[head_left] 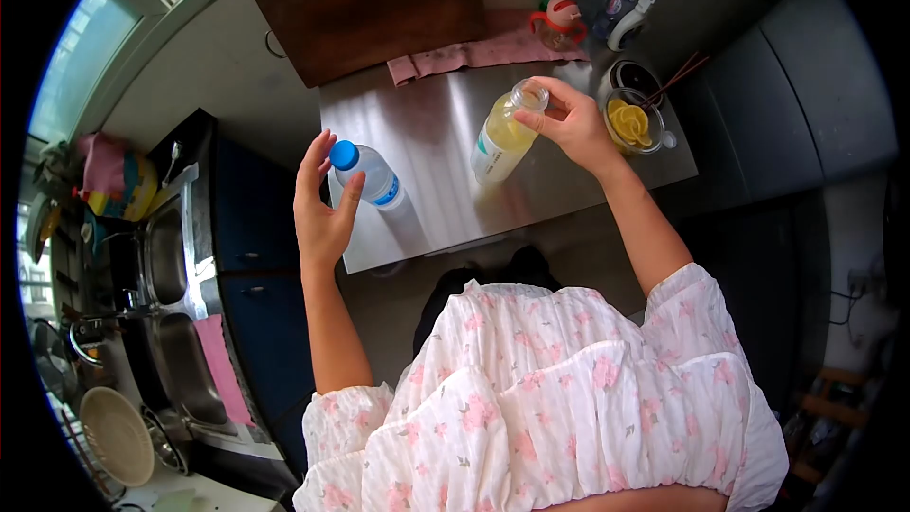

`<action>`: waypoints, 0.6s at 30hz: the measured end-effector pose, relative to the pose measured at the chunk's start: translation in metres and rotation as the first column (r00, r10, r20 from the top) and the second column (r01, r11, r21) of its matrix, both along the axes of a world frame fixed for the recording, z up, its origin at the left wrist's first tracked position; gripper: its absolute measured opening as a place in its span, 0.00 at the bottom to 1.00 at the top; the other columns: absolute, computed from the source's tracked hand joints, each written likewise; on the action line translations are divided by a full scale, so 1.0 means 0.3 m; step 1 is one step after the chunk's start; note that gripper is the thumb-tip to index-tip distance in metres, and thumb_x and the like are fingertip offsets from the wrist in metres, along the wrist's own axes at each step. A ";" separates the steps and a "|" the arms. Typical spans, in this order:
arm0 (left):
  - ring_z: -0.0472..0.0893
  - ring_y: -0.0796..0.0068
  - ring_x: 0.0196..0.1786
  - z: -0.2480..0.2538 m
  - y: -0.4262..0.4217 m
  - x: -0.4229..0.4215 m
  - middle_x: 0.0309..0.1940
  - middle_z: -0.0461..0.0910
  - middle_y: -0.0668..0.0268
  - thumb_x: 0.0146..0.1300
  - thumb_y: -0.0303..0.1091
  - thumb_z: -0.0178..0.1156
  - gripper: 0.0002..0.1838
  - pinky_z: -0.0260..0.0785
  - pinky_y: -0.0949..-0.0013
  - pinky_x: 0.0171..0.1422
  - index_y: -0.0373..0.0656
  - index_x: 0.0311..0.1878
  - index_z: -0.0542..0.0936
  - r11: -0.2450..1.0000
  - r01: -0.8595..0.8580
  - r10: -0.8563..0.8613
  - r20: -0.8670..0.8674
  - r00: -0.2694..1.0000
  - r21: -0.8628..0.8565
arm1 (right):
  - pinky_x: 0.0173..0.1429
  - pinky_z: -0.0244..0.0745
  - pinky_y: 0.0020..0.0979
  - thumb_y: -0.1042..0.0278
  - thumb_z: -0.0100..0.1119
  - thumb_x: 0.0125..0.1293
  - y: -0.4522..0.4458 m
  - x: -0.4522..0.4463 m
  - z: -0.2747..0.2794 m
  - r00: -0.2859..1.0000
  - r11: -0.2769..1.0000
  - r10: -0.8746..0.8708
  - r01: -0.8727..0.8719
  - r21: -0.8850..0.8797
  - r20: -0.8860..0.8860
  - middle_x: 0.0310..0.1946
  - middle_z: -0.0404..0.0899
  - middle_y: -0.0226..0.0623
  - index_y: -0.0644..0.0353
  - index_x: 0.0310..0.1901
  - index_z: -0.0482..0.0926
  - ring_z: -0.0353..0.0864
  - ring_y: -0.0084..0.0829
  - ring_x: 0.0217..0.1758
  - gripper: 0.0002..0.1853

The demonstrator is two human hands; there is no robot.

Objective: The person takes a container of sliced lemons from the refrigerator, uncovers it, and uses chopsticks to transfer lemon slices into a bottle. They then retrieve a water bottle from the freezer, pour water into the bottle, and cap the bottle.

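Note:
A clear plastic bottle with a blue cap (345,155) and a blue label stands at the left of the steel table (427,190). Beside it, my left hand (322,204) has its thumb and fingers spread on either side of the cap, not closed on it; whether they touch the bottle I cannot tell. My right hand (573,128) grips the neck of an uncapped bottle of pale yellow liquid (503,137), which has a white and green label. Just right of that hand, lemon slices (629,121) lie in a clear container (637,143).
A brown board (374,9) leans at the back by a folded pink cloth (464,59). A red-handled jug (559,27) and a white spray bottle (633,21) stand back right. Chopsticks (684,74) stick out near the lemon container. To the left is a double sink (180,360).

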State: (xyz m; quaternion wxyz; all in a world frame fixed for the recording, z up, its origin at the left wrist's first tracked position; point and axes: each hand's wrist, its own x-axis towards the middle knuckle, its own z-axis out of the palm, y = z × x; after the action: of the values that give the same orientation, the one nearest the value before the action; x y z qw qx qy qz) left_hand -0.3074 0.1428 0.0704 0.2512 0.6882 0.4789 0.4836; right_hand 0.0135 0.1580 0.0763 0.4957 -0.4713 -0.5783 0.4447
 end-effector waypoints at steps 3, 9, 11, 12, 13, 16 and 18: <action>0.69 0.65 0.61 0.001 -0.007 -0.008 0.58 0.70 0.58 0.57 0.32 0.64 0.29 0.60 0.63 0.65 0.41 0.62 0.66 0.999 -0.016 0.015 0.021 1.000 0.040 | 0.53 0.71 0.23 0.70 0.66 0.57 0.025 0.055 0.093 1.000 0.996 0.001 0.000 0.084 -0.009 0.44 0.78 0.33 0.67 0.51 0.73 0.75 0.20 0.46 0.21; 0.67 0.62 0.63 0.022 -0.024 -0.006 0.60 0.67 0.59 0.57 0.29 0.62 0.27 0.58 0.63 0.66 0.41 0.60 0.68 0.951 -0.140 0.144 0.007 0.990 0.276 | 0.54 0.70 0.23 0.69 0.65 0.58 0.029 0.115 0.244 0.996 0.991 -0.039 0.049 0.127 -0.079 0.44 0.78 0.34 0.68 0.53 0.73 0.76 0.21 0.47 0.22; 0.68 0.63 0.62 0.043 -0.049 0.011 0.58 0.69 0.58 0.57 0.26 0.61 0.23 0.59 0.64 0.65 0.39 0.57 0.70 0.912 -0.208 0.203 0.054 0.978 0.353 | 0.51 0.72 0.23 0.64 0.68 0.56 0.025 0.128 0.269 0.994 0.978 -0.087 0.097 0.182 -0.063 0.41 0.79 0.33 0.65 0.49 0.75 0.77 0.21 0.45 0.22; 0.71 0.64 0.58 0.062 -0.062 0.033 0.56 0.70 0.57 0.56 0.24 0.60 0.21 0.62 0.65 0.63 0.37 0.54 0.71 0.887 -0.218 0.197 0.093 0.976 0.407 | 0.50 0.73 0.23 0.64 0.69 0.55 0.025 0.142 0.275 0.997 0.978 -0.073 0.075 0.193 -0.022 0.41 0.79 0.34 0.65 0.49 0.76 0.77 0.21 0.44 0.22; 0.71 0.64 0.58 0.062 -0.071 0.060 0.56 0.70 0.57 0.56 0.24 0.60 0.21 0.62 0.65 0.63 0.37 0.54 0.71 0.888 -0.212 0.190 0.095 0.977 0.408 | 0.50 0.73 0.23 0.64 0.69 0.55 0.016 0.143 0.279 0.997 0.977 -0.079 0.082 0.195 -0.020 0.41 0.79 0.34 0.65 0.49 0.76 0.77 0.21 0.44 0.22; 0.75 0.66 0.51 0.058 -0.094 0.167 0.54 0.70 0.57 0.55 0.21 0.60 0.21 0.66 0.66 0.58 0.36 0.53 0.71 0.959 0.054 -0.113 0.200 0.973 0.279 | 0.51 0.72 0.22 0.68 0.67 0.56 -0.025 0.120 0.282 0.984 0.973 -0.125 0.097 0.211 0.127 0.42 0.78 0.34 0.66 0.50 0.75 0.76 0.20 0.45 0.21; 0.73 0.66 0.55 0.038 -0.088 0.279 0.57 0.68 0.59 0.52 0.24 0.65 0.29 0.65 0.64 0.60 0.40 0.58 0.68 0.968 0.232 -0.247 0.202 0.948 0.096 | 0.47 0.73 0.22 0.66 0.69 0.54 -0.057 0.084 0.266 0.951 0.961 -0.143 0.067 0.269 0.272 0.42 0.78 0.31 0.63 0.47 0.76 0.76 0.20 0.44 0.20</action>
State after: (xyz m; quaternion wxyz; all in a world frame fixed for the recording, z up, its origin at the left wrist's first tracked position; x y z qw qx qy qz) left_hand -0.2236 0.1165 0.0817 0.3331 0.6941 0.3448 0.5369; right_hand 0.0386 0.1409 0.1560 0.4858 -0.4934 -0.6710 0.2651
